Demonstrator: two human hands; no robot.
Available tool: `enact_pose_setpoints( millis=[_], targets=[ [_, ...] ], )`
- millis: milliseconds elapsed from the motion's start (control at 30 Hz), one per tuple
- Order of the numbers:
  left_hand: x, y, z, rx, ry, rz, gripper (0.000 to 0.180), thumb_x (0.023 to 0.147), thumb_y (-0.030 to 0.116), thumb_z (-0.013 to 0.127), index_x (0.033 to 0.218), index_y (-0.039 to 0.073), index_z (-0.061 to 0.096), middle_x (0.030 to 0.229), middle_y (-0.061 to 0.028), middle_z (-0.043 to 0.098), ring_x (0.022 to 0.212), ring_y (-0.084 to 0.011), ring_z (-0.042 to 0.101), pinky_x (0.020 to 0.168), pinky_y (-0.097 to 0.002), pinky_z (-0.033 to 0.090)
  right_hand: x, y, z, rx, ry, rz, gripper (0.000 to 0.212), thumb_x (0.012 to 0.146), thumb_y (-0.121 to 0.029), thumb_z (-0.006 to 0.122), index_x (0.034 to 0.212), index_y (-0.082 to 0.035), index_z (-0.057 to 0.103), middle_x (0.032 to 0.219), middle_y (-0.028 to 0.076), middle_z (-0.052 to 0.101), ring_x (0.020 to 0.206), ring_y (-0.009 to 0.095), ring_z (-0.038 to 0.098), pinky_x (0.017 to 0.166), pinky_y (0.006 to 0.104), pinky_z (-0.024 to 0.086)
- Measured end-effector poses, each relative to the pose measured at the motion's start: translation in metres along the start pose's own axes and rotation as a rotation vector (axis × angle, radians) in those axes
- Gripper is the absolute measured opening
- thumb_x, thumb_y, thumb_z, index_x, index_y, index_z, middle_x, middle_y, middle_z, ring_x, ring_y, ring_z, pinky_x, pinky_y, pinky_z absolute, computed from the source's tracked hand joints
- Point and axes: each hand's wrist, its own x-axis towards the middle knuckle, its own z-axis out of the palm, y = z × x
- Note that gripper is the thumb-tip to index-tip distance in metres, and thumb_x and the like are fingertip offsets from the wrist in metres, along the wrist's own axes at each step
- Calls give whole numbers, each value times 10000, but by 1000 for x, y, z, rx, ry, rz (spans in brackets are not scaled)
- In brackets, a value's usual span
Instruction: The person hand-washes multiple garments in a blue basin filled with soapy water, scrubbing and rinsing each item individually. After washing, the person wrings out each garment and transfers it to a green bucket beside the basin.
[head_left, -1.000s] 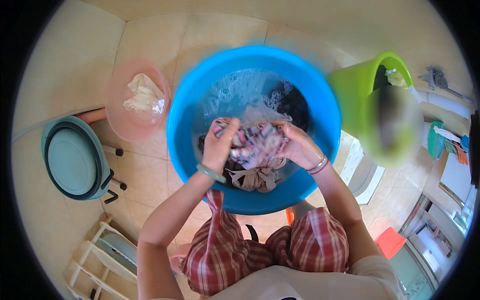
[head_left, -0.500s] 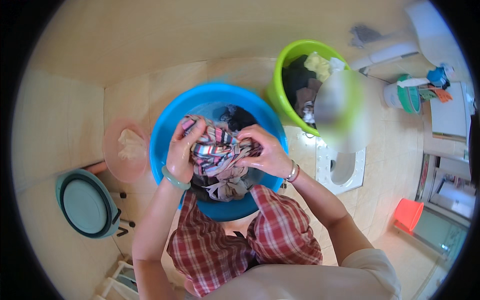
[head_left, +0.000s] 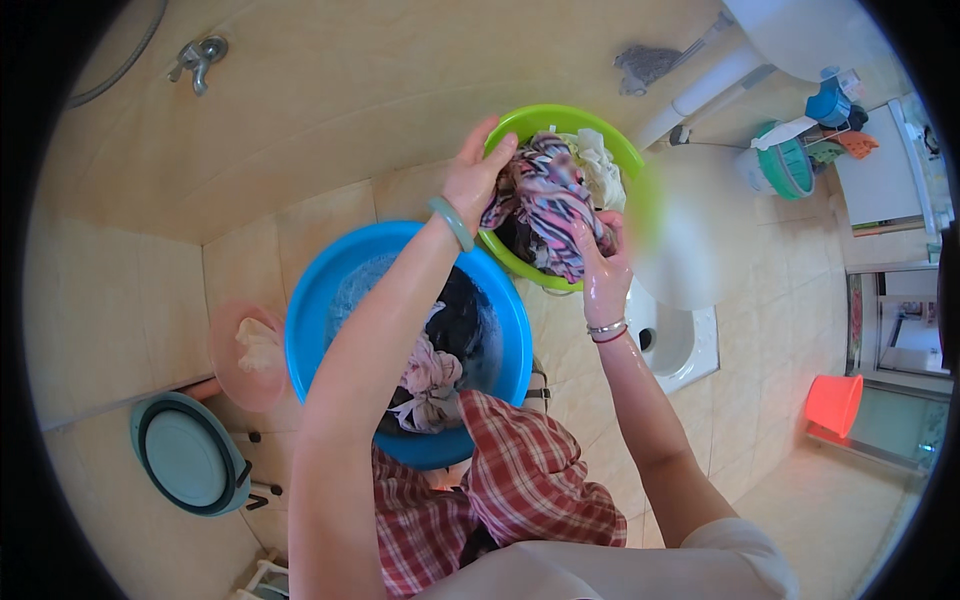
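Note:
A wet multicoloured striped garment (head_left: 555,205) lies bunched on the laundry in the green basin (head_left: 500,262). My right hand (head_left: 606,275) is closed on its near right side, thumb and fingers pinching the fabric. At the basin's left rim, my left hand (head_left: 474,178) has its thumb and fingers apart, beside the garment; part of its palm side is hidden. Below my left forearm stands the blue basin (head_left: 305,320) of sudsy water, holding dark clothes (head_left: 458,310) and a pale pink cloth (head_left: 430,370).
A squat toilet (head_left: 690,345) lies right of the basins. At left are a pink translucent bowl (head_left: 232,375) with a pale cloth and a grey-green folding basin (head_left: 185,455). A tap (head_left: 205,60) juts from the wall. A red bucket (head_left: 835,402) stands far right.
Both hands have moved up and right, carrying the striped garment from the blue basin to the green one. My left hand has loosened from it. The view has shifted too.

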Motion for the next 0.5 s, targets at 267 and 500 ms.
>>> enact_pose_setpoints(
  millis=[267,500],
  targets=[
    [10,-75,-29,692,-61,50,500,951,212,570,1412,46,472,1478,-155,378,1336,-253,403,1104,-323,324,14,36,46,-678,-232,-380,419,781,-12,636,1190,-88,592,1246,103,557,1096,325,575,833,426,524],
    [16,-78,-45,528,-55,153,425,887,9,526,1310,20,558,1432,-268,374,1275,-365,464,1066,-366,401,43,61,73,-926,-182,-331,411,810,-87,619,1214,-158,594,1262,72,567,1034,337,606,814,431,535]
  ],
)
